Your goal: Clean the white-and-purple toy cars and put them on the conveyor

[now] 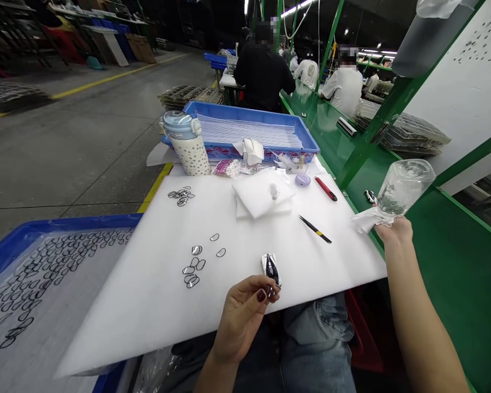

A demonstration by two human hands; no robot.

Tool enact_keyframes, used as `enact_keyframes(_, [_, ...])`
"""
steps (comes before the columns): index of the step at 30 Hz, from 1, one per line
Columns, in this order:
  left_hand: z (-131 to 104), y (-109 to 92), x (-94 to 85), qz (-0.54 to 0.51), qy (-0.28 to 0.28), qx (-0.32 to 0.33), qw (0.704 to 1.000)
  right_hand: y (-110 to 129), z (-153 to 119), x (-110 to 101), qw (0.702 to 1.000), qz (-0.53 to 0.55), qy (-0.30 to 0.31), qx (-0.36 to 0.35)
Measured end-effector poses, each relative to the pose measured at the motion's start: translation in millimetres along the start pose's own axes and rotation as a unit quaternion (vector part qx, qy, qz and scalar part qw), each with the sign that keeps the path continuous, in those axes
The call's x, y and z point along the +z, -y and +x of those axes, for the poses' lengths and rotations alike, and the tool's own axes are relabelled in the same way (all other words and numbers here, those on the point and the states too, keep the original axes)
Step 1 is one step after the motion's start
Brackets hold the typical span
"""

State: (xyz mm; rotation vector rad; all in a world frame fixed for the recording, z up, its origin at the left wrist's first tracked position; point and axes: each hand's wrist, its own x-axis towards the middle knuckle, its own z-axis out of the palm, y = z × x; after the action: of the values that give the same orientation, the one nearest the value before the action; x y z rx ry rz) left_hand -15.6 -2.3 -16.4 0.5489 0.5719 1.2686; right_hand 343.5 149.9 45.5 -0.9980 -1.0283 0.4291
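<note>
My right hand point(396, 230) grips a transparent bottle point(409, 185) turned upside down, with a white tissue point(366, 219) pressed at its mouth. My left hand point(243, 311) is closed in a pinch near the front edge of the white foam sheet point(147, 305); whatever sits between the fingertips is too small to make out. Just beyond those fingertips lies a small glossy black-and-white part point(270, 266), partly covered by them. Thin black-rimmed oval pieces point(194, 265) lie on the foam to the left, and another cluster of oval pieces point(181, 195) is farther back.
Black tweezers point(315, 229) and a red cutter point(325, 189) lie on the right. Foam squares point(262, 194), a dotted cup point(190, 150) and a blue tray point(311, 143) stand behind. Another blue tray point(8, 232) holds many oval pieces. Green frame posts point(360, 153) rise at right. People sit ahead.
</note>
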Motion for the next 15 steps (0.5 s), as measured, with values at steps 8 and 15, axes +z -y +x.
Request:
enact_keyframes(8, [-1.1, -2.3, 1.3, 0.01, 0.017, -0.002, 1.0, 17.0, -13.5, 9.0, 0.978, -0.095, -0.151, -0.109])
enact_keyframes(15, [0.1, 0.5, 2.0, 0.002, 0.003, 0.017, 1.0, 53.3, -6.4, 61.8, 0.875, -0.369, 0.176, -0.26])
